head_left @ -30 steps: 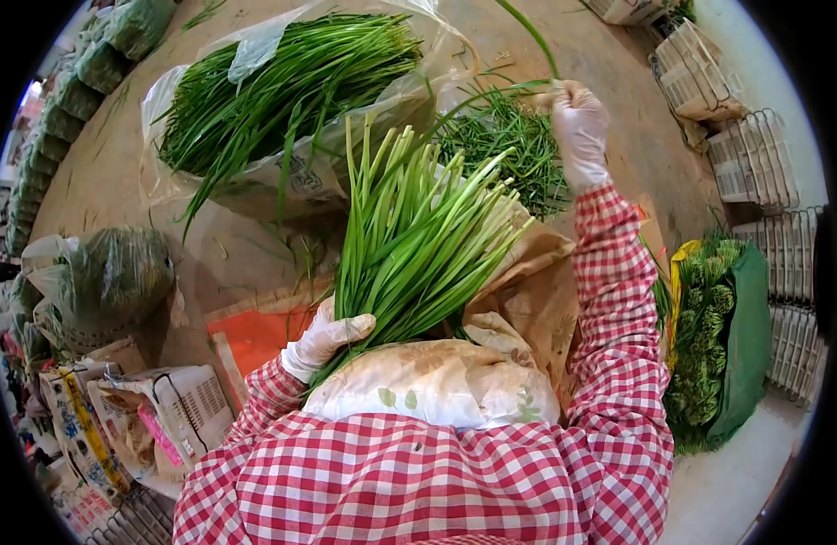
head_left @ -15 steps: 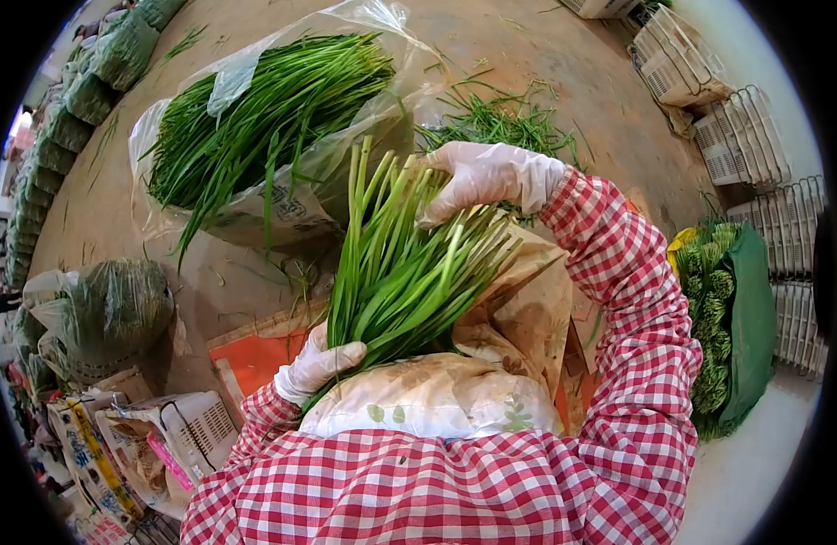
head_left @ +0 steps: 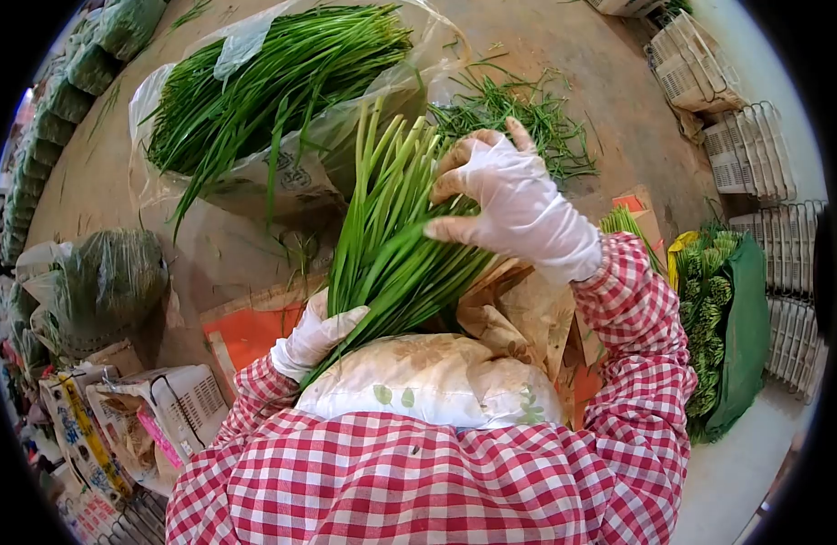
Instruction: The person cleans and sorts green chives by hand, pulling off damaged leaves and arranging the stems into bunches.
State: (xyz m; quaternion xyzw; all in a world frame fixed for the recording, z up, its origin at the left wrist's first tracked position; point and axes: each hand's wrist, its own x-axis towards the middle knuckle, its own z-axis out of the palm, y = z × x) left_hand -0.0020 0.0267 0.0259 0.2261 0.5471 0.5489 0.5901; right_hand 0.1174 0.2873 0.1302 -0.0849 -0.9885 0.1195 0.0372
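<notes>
My left hand (head_left: 318, 338), in a whitish glove, is wrapped round the lower end of a bunch of long green stalks (head_left: 387, 254) above my lap. The pale cut ends of the bunch point up and away from me. At the bunch's right side is my right hand (head_left: 450, 186), gloved too, its fingers spread and curved beside the stalks; nothing is visibly gripped in it. Beyond the bunch, a clear plastic bag (head_left: 332, 159) holds a big pile of similar green stalks (head_left: 273, 91). Loose green scraps (head_left: 528, 113) lie on the floor behind my right hand.
Bundled greens (head_left: 705, 318) beside a green cloth (head_left: 744, 336) lie at the right, near stacked white crates (head_left: 750, 150). On the left are a wrapped bundle (head_left: 109, 282) and a white basket (head_left: 187, 404). A stained cloth (head_left: 428, 381) covers my lap.
My right hand came back from the far right over the scraps to the bunch, then moved slightly right and down with its fingers spreading. My left hand keeps its hold.
</notes>
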